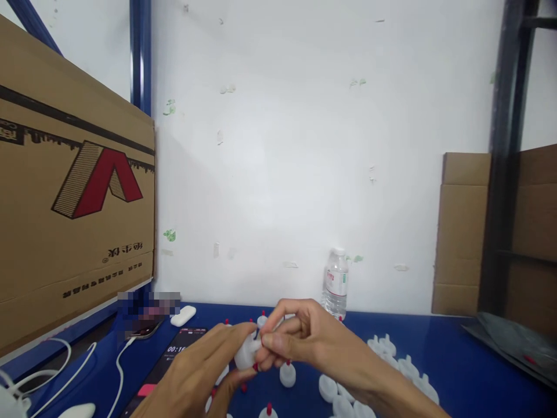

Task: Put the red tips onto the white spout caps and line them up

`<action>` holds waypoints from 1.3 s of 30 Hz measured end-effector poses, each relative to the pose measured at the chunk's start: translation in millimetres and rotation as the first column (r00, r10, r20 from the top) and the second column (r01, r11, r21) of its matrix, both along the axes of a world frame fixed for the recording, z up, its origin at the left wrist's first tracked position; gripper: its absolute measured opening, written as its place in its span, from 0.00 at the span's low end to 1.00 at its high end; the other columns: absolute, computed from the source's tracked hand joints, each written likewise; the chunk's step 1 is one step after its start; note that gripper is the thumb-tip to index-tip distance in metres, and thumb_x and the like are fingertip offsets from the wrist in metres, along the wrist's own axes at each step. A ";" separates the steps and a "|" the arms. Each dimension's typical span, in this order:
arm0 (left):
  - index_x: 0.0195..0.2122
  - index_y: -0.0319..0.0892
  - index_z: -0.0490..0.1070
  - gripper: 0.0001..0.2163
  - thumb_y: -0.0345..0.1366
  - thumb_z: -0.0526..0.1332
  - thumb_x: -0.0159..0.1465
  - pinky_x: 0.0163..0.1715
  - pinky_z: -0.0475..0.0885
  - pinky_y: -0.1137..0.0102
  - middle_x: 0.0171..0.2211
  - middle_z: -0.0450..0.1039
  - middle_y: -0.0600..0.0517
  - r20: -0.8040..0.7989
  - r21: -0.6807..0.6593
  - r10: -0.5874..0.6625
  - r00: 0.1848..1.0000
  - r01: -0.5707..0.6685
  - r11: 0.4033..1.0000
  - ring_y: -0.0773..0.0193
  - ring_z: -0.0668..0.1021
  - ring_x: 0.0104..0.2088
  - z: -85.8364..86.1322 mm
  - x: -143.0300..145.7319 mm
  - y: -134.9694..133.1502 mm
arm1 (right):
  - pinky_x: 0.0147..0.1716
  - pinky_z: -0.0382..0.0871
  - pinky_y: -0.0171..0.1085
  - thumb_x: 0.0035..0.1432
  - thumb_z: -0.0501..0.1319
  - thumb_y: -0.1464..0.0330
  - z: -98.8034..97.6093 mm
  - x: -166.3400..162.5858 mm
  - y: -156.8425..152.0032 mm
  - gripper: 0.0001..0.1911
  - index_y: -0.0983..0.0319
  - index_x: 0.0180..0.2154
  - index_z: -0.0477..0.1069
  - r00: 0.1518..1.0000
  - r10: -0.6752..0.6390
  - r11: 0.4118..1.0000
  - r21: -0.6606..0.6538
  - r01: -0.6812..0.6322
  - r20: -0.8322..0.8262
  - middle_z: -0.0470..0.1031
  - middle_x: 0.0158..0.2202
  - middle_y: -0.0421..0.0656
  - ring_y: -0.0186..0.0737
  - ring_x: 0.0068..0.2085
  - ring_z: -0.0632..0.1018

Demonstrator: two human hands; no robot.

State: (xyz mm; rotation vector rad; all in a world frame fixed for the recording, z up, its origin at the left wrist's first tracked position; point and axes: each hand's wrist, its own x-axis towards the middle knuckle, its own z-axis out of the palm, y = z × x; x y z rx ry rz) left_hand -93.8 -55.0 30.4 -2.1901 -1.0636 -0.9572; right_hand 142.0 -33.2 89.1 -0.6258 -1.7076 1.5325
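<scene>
Left hand (195, 366), closest to my camera, pinches a white spouted cap (244, 356) front-left of the water bottle (336, 284) — long axis near level, spout pointing rightward — while the right hand (304, 337) pinches that spout.

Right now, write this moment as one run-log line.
left hand: holds white cap; right hand: pinches its narrow end; nearby: red-tipped cap, white pieces; behind: clear bottle, upright
</scene>
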 end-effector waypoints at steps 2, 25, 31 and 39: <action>0.62 0.53 0.67 0.20 0.38 0.59 0.68 0.49 0.78 0.74 0.53 0.80 0.53 -0.031 0.047 -0.022 0.999 0.023 0.999 0.59 0.83 0.49 6.9 2.1 1.7 | 0.40 0.72 0.38 0.55 0.70 0.53 2.8 -5.1 -4.9 0.21 0.63 0.41 0.77 0.997 -0.077 0.990 0.122 0.076 0.006 0.83 0.34 0.46 0.40 0.37 0.82; 0.51 0.46 0.78 0.17 0.39 0.50 0.71 0.37 0.82 0.71 0.43 0.84 0.52 -0.026 -0.021 0.170 0.985 -0.170 0.985 0.59 0.86 0.41 16.5 -13.7 11.9 | 0.47 0.75 0.44 0.67 0.62 0.61 -59.2 -29.3 163.6 0.13 0.58 0.50 0.73 0.381 -0.658 0.684 0.727 -0.058 0.649 0.74 0.53 0.44 0.46 0.50 0.78; 0.49 0.49 0.78 0.17 0.33 0.50 0.70 0.37 0.81 0.71 0.41 0.84 0.54 -0.031 -0.153 0.136 0.990 -0.139 0.978 0.60 0.86 0.38 19.6 -8.2 7.7 | 0.52 0.66 0.46 0.69 0.57 0.66 -29.2 7.6 128.5 0.14 0.63 0.50 0.76 0.391 -0.732 0.595 0.803 -0.030 0.558 0.80 0.44 0.49 0.48 0.49 0.78; 0.55 0.58 0.75 0.24 0.27 0.53 0.63 0.46 0.77 0.67 0.51 0.80 0.56 -0.048 -0.391 0.110 0.993 -0.120 0.912 0.55 0.81 0.51 -30.6 -29.2 41.3 | 0.54 0.63 0.44 0.65 0.61 0.60 -56.7 73.3 25.7 0.12 0.59 0.41 0.80 0.417 -0.734 0.588 0.809 -0.004 0.536 0.80 0.42 0.48 0.49 0.48 0.77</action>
